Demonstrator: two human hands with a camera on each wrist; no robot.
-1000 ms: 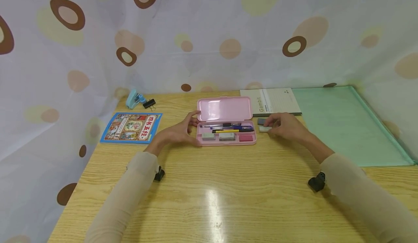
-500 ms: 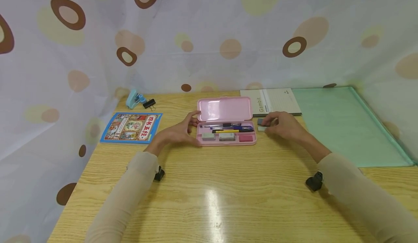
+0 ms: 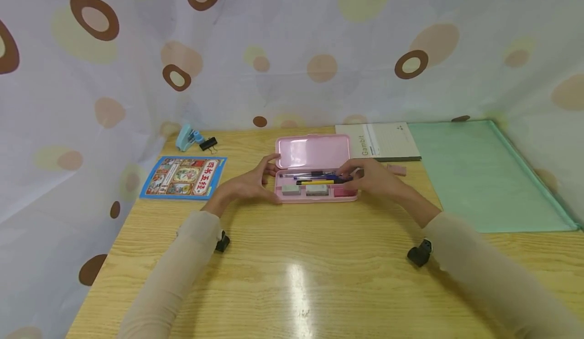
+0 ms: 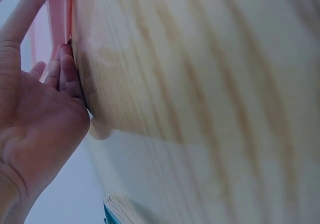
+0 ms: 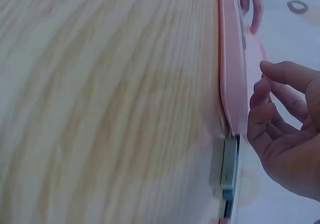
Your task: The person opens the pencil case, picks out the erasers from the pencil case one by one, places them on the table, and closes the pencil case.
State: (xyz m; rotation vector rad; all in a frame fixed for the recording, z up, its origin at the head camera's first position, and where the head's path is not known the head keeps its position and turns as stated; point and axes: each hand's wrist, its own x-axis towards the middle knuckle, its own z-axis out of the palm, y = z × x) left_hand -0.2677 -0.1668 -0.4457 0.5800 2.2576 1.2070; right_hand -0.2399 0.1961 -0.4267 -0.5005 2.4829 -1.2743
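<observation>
A pink pencil case (image 3: 315, 174) lies open near the middle of the desk's (image 3: 292, 278) far edge, lid tipped back. Pens and a yellow pencil (image 3: 316, 182) are lined up in the upper tray, with two grey erasers (image 3: 304, 190) and a pink one in the lower slots. The case's left end is braced by the left hand (image 3: 248, 184), fingers loosely curved against it, nothing pinched. The right hand (image 3: 371, 179) is held over the case's right end, fingers bent and close together; whether something small is carried in them can't be told, since the wrist view only shows curled fingers (image 5: 270, 114) next to the case rim.

So the step looks like loading stuff into the case, right at the drop-in point. Another pink eraser (image 3: 396, 170) is left on the desk just beside the notebook (image 3: 383, 141), toward the far right. Probably what's called for next: the fingers lowered into a free slot without the pens being knocked, the case kept steady meanwhile.
</observation>
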